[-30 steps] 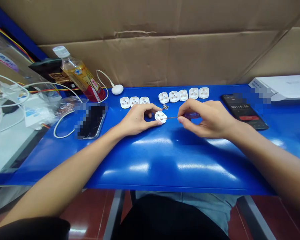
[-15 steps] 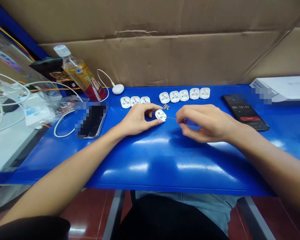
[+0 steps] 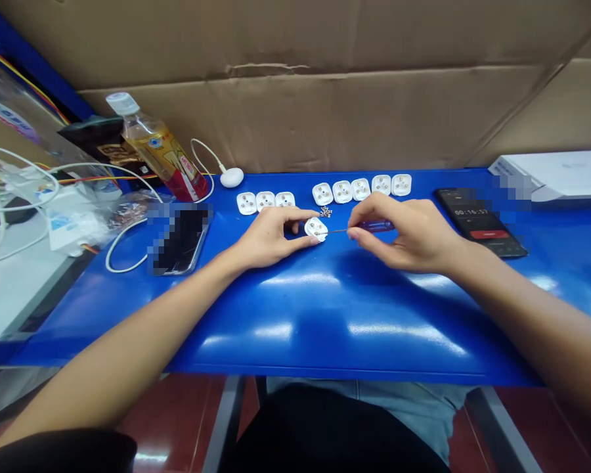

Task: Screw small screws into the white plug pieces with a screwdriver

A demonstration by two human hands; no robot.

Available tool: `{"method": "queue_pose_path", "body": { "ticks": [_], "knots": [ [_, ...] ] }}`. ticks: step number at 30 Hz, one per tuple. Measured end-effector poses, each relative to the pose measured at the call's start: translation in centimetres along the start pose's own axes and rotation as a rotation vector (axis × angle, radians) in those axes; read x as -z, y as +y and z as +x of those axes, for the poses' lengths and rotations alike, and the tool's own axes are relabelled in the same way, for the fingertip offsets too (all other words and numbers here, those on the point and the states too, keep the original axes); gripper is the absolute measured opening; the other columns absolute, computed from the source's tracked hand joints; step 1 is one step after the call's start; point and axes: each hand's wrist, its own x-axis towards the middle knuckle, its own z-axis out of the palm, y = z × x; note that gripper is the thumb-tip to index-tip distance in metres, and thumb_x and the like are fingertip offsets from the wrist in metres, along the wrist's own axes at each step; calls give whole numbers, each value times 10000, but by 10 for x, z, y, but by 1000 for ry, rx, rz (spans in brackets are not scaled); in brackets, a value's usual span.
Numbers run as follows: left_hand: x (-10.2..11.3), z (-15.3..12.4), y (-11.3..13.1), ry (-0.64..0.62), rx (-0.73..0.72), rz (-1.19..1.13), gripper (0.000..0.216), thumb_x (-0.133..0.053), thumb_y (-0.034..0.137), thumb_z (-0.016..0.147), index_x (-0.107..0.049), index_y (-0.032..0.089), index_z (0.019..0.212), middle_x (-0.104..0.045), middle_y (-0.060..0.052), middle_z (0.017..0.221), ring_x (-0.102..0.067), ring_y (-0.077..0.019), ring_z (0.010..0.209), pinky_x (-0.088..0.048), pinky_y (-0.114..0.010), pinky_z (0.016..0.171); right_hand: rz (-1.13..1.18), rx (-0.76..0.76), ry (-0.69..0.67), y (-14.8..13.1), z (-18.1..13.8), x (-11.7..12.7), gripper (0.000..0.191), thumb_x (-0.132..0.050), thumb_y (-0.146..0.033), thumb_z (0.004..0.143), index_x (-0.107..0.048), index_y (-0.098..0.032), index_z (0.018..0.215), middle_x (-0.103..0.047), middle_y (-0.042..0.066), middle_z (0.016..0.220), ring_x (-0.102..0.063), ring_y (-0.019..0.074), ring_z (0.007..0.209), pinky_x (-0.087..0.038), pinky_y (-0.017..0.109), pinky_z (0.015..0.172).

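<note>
Between thumb and forefinger, my left hand (image 3: 276,235) pinches a small white plug housing (image 3: 316,228) with metal parts inside. My right hand (image 3: 406,233) grips a screwdriver (image 3: 374,226) with a dark translucent handle. Its thin shaft points left, and the tip meets the inside of the held housing. Just behind that housing lies a small pile of screws (image 3: 326,211). Farther back stand two rows of similar white housings: three in the left group (image 3: 265,202), several in the right group (image 3: 343,191).
On the left are a phone (image 3: 181,238), a tilted drink bottle (image 3: 160,148), white cables (image 3: 123,233) and a round white device (image 3: 232,177). At right lie a phone showing a timer (image 3: 480,223) and a white box (image 3: 561,172). Cardboard (image 3: 325,118) lines the back of the blue table (image 3: 295,328).
My right hand's fingers have shifted and rolled on the screwdriver, so its handle shows more now. My left hand keeps the housing in nearly the same place.
</note>
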Motion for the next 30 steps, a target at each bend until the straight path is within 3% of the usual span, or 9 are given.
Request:
{"method": "queue_pose_path", "body": {
  "ticks": [5,10,19,30],
  "knots": [
    [0,0,-1,4,-30,-15,498,-797,420,900,-769,189,1340,-736,-36,895,-614,-169,772,-464,-297,737,178,-81,42,-1,4,-2,67,-645,-304,993,-628,-251,1029,-766,53,1029,-754,231,842,-635,405,796],
    [1,0,0,-8,-40,1,504,-766,398,914,-745,203,1378,-734,-43,906,-615,-173,772,-469,-300,741,237,-145,58,-1,4,-4,77,-654,-334,1000,-627,-268,1028,-772,63,1019,-752,248,857,-647,425,775],
    [1,0,-4,-23,-64,18,514,-755,461,939,-738,215,1389,-692,-27,851,-600,-175,762,-452,-301,736,56,-21,51,-1,0,-7,82,-659,-273,970,-639,-246,1044,-773,45,990,-738,212,794,-626,363,730],
    [1,1,-3,-18,-92,14,513,-773,436,934,-738,214,1395,-682,-21,841,-575,-168,747,-434,-296,738,54,-49,68,-2,0,-6,77,-659,-293,971,-639,-249,1030,-776,37,970,-736,214,775,-621,366,731]
  ]
}}
